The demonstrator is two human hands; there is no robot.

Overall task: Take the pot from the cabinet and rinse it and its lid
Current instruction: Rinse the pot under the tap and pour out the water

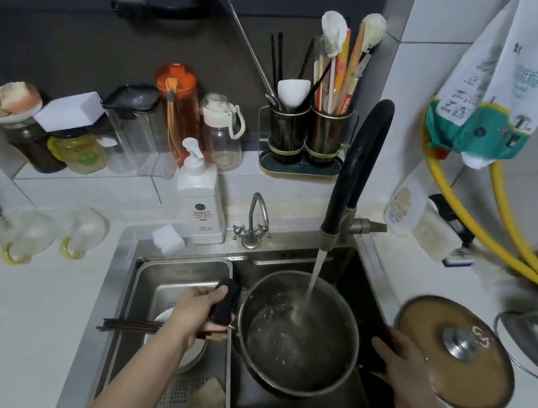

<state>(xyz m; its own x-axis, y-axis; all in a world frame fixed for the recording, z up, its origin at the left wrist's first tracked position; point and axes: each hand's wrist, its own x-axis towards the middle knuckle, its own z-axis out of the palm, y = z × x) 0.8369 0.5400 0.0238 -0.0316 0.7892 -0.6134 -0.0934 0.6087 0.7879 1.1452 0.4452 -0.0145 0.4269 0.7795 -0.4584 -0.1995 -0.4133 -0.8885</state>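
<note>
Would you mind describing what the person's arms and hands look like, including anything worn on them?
Both forearms are bare, with no sleeves or gloves in view. The left hand wears nothing visible. The right hand has a thin ring on one finger. No watch or bracelet shows on either wrist.

A home kitchen: steel sink (122, 252) with running faucet (355, 167), utensil holder (304, 139) (chopsticks, brushes), tiled walls.

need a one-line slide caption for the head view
Both hands, left hand and right hand, hold the pot by its handles under the running faucet; lid waits beside the sink.
</note>
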